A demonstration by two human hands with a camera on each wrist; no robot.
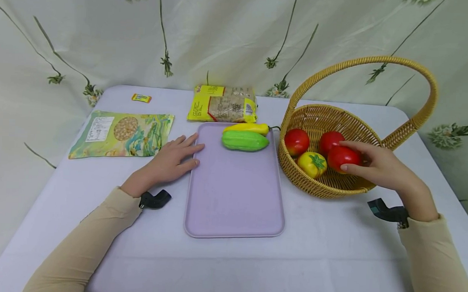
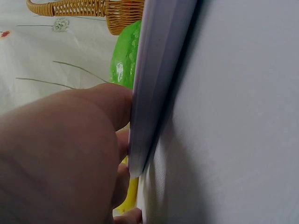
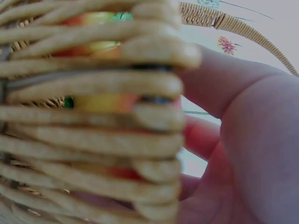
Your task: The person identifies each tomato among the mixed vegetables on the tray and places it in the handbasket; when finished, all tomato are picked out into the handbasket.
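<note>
My left hand (image 1: 170,160) rests on the left rim of a lilac tray (image 1: 236,194), its fingers fairly straight across the edge. At the tray's far end lie a long yellow pepper (image 1: 248,128) and a bumpy green vegetable (image 1: 245,140). Over the right side of a wicker basket (image 1: 314,189), my right hand (image 1: 387,168) grips a round red fruit (image 1: 342,157) between thumb and fingers. Other red fruits (image 1: 297,142) and a yellow one with a green leafy top (image 1: 312,165) sit inside. In the right wrist view, woven wicker (image 3: 93,140) hides most of the held fruit.
A green patterned bag (image 1: 124,134) lies left of the tray, with a small yellow packet (image 1: 141,98) behind it. Beyond the tray is a yellow and clear bag (image 1: 224,104). The basket's tall handle (image 1: 363,61) arches above its opening.
</note>
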